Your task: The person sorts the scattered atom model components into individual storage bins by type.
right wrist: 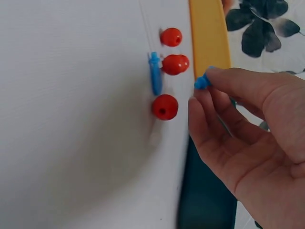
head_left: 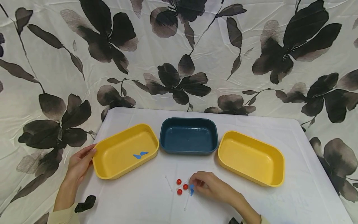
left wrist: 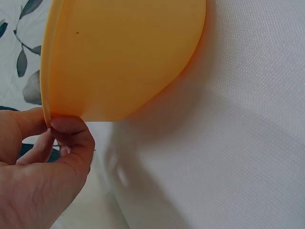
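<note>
My left hand (head_left: 79, 165) pinches the outer end rim of the left yellow tray (head_left: 112, 163), thumb and fingers on either side of it in the left wrist view. Two small blue paddle-shaped pieces (head_left: 137, 156) lie inside that tray. Low over the table, my right hand (head_left: 211, 186) pinches another small blue piece (right wrist: 202, 82) between thumb and fingertip. A similar blue piece (right wrist: 156, 74) lies on the table beside round red beads (right wrist: 165, 107) with holes. Thin clear sticks (head_left: 168, 183) lie around the red beads (head_left: 179, 192).
A dark blue tray (head_left: 188, 151) stands at the back middle, between the left tray and a second yellow tray (head_left: 251, 177) on the right. A white cloth covers the table (head_left: 151, 202). Behind it hangs a floral fabric (head_left: 218, 90).
</note>
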Available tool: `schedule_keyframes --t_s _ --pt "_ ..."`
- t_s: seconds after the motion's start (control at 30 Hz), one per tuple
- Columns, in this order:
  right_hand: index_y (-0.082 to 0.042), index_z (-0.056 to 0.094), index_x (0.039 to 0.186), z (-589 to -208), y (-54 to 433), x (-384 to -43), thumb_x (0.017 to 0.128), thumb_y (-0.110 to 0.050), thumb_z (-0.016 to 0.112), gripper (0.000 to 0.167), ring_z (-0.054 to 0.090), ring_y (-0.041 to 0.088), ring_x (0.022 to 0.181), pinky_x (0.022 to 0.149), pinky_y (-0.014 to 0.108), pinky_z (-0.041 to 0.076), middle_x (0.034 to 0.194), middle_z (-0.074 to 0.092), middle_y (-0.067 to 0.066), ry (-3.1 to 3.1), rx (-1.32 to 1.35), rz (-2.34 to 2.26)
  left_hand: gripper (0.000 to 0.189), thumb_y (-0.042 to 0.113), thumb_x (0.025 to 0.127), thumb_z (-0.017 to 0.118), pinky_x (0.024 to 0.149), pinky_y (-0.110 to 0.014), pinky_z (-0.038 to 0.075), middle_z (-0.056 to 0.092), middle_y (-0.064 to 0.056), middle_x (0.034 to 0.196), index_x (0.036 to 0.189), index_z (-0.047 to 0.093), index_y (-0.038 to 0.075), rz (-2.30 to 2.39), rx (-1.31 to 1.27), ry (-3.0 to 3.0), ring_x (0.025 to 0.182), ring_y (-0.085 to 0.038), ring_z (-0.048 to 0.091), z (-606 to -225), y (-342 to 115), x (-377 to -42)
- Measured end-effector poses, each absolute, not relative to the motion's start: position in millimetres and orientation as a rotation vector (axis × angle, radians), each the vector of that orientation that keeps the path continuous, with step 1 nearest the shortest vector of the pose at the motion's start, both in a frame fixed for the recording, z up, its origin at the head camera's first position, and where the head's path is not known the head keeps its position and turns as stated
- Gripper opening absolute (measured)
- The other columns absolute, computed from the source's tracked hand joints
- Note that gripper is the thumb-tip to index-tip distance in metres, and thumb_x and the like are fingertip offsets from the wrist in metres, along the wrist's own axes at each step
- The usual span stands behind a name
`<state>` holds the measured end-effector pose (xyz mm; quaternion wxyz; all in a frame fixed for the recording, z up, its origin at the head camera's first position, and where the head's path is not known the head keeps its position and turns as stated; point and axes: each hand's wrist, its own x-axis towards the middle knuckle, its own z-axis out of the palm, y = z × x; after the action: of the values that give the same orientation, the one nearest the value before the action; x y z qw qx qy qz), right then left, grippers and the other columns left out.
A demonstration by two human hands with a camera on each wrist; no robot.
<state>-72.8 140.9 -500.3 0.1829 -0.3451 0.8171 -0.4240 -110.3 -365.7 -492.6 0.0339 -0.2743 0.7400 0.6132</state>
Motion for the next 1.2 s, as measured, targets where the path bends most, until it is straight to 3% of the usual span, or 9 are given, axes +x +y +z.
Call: schedule_keyframes --t_s 0.27,0.73,1.2 --pt "-0.012 0.068 0.105 -495.9 129.8 -82.5 0.097 -0.001 0.067 0.014 0.060 0.004 0.087 0.080 0.023 0.057 0.096 0.065 -0.007 2.297 -1.010 -1.297 0.064 0.035 0.103 0.062 0.076 -0.011 0.054 0.052 0.013 0.112 0.156 0.041 0.006 1.894 -0.838 2.281 0.090 0.000 0.057 -493.5 -366.5 -110.1" --pt "-0.008 0.066 0.107 -486.4 112.0 -99.3 0.095 0.003 0.066 0.016 0.063 0.008 0.089 0.084 0.027 0.058 0.101 0.069 0.009 2.315 -1.002 -1.369 0.062 0.033 0.104 0.060 0.078 -0.011 0.054 0.053 0.012 0.114 0.156 0.041 0.005 1.889 -0.826 2.298 0.093 0.000 0.058 -494.5 -365.2 -111.2" --pt "-0.010 0.068 0.110 -476.1 92.5 -116.9 0.097 -0.008 0.072 0.014 0.062 0.012 0.090 0.085 0.028 0.059 0.098 0.067 -0.001 2.346 -0.970 -1.495 0.061 0.033 0.105 0.059 0.078 -0.012 0.054 0.052 0.011 0.115 0.157 0.040 0.005 1.875 -0.817 2.293 0.094 -0.001 0.058 -493.4 -366.0 -111.3"
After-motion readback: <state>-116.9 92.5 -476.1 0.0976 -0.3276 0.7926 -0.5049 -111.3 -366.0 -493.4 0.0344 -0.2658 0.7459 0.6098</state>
